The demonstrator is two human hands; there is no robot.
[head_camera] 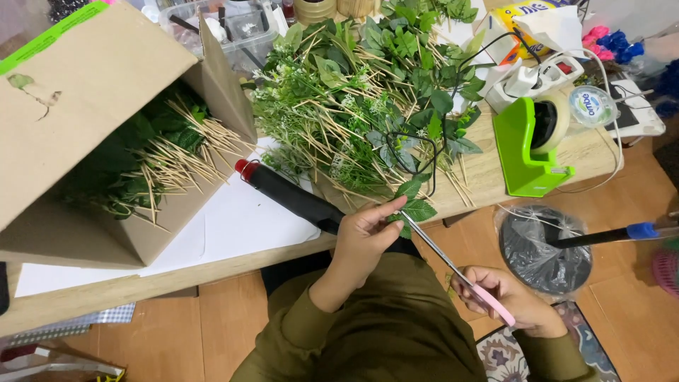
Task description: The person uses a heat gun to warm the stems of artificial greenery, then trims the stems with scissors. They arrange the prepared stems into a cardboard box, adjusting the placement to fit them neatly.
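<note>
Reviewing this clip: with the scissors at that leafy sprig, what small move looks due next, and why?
Probably close the scissors on the stem: the right hand holds their pink handles, the blade tips reach the leafy sprig, and the left hand pinches it steady.

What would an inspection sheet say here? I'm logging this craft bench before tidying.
Surface: pale wooden table, white paper sheet on it.
Job's things: green artificial leaf sprig; pink-handled scissors.
Clutter: open cardboard box of skewered greenery; heap of skewered foliage; green tape dispenser; black glue gun.
Hands: left hand fingers pinch sprig; right hand grips scissors.
Cables: black cord across foliage.
Surroundings: wooden floor, patterned rug.
</note>
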